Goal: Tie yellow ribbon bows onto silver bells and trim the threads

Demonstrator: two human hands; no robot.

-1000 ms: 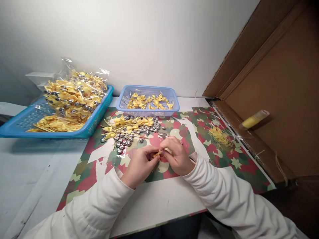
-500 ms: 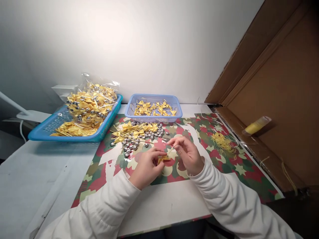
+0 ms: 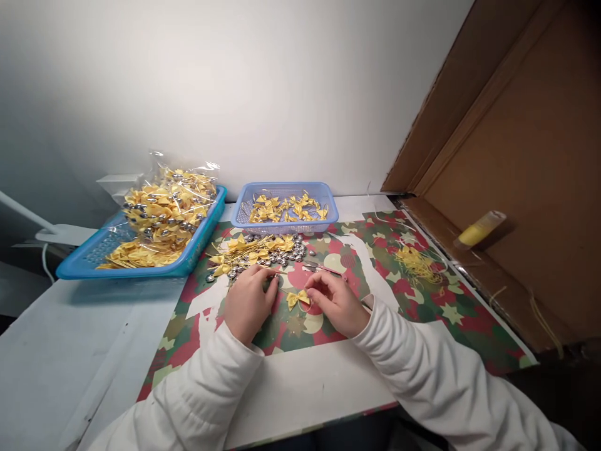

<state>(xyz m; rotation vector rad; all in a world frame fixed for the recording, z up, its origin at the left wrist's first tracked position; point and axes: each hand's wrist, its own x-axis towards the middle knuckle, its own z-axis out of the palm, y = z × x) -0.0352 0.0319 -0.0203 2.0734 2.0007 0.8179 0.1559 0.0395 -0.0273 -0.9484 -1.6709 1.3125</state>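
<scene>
My right hand pinches a small yellow ribbon bow by its right side, where a thin cord loops. The bow hangs just above the patterned sheet. To its left, my left hand reaches to the near edge of a heap of small shiny silver bell-like pieces. Its thumb stands apart from the fingers, whose tips are partly hidden. More yellow bows with gold ties lie across that heap. Beyond my right hand rests a slim pointed tool with a reddish handle.
A blue basket at left holds yellow pieces and a clear bag of bows. Another blue basket at the back contains several bows. Yellow thread scraps lie at right, near a clear tube by the cardboard wall.
My left hand has let go of the bow and moved left to the silver pieces. My right hand has come slightly down and left and now holds the bow.
</scene>
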